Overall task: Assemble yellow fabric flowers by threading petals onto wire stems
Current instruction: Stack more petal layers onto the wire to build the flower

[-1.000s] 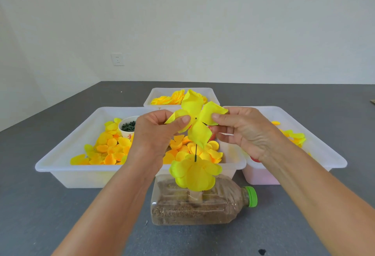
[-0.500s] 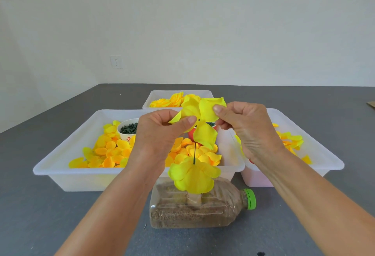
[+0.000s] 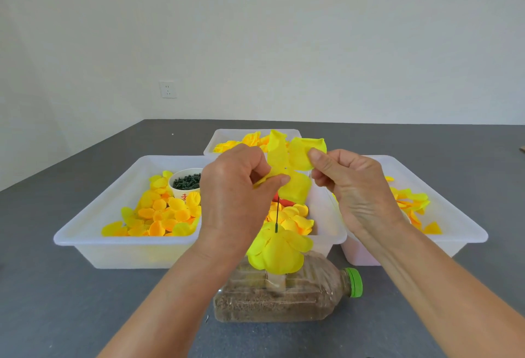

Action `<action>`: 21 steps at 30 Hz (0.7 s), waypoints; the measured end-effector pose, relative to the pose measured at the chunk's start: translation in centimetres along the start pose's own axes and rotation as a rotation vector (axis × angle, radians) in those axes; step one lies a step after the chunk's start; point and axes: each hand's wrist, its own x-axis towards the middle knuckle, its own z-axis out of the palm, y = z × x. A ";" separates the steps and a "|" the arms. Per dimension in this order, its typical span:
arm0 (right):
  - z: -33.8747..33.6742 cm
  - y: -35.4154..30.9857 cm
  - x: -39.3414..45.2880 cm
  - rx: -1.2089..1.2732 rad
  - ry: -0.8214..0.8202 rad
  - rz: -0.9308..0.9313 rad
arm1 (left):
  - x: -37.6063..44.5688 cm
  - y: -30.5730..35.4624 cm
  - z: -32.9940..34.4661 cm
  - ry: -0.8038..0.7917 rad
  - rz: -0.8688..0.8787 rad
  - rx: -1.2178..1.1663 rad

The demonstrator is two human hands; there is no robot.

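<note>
**Two hands hold a yellow petal piece above a wire stem**

Head view: A person's left hand (image 3: 235, 195) pinches a yellow fabric petal piece (image 3: 287, 164) between thumb and curled fingers, while the right hand (image 3: 355, 187) pinches the piece's upper right lobe between thumb and forefinger. The petal piece is held in the air above the middle tray, its lobes spread and a small hole visible near its centre. Directly below it a thin dark wire stem (image 3: 276, 215) stands upright, with a finished yellow flower (image 3: 277, 252) already seated low on it. The stem rises from a clear plastic bottle (image 3: 284, 298) lying on its side on the grey surface (image 3: 56, 301); the bottle is filled with brown granular material and closed with a green cap (image 3: 355, 282) pointing right. Behind the bottle sits a white tray (image 3: 93, 227) holding loose yellow and orange petals (image 3: 162, 213) and a paper cup (image 3: 186, 187) of small dark green pieces. A second white tray (image 3: 454, 224) lies to the right with a few more petals, and a third (image 3: 224, 137) sits farther back with yellow blooms. A wall socket (image 3: 167, 89) shows on the white wall.
</note>
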 end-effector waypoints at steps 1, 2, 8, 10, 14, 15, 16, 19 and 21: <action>0.0 0.0 0.0 0.012 0.002 0.009 | 0.0 -0.1 0.0 -0.010 -0.012 0.008; 0.0 0.1 0.1 0.024 0.006 0.023 | 0.0 -0.2 0.1 -0.021 -0.053 -0.015; 0.4 -0.4 0.6 0.077 -0.093 0.191 | 1.0 -0.3 0.3 -0.193 -0.617 -0.601; 0.7 -0.9 0.7 0.068 -0.189 0.241 | 1.4 -0.2 0.4 -0.223 -0.738 -0.710; 1.0 -1.9 1.1 -0.001 -0.265 0.315 | 2.0 -0.2 0.8 -0.271 -0.851 -0.796; 1.1 -2.1 1.2 -0.018 -0.270 0.345 | 2.0 -0.2 0.8 -0.284 -0.865 -0.799; 1.2 -2.2 1.2 -0.029 -0.274 0.379 | 2.0 -0.2 0.9 -0.292 -0.881 -0.807; 1.0 -1.9 1.2 -0.069 -0.282 0.472 | 1.8 -0.7 0.7 -0.328 -0.945 -0.798; 0.7 -1.6 1.1 -0.102 -0.293 0.513 | 1.5 -1.1 0.6 -0.371 -0.997 -0.773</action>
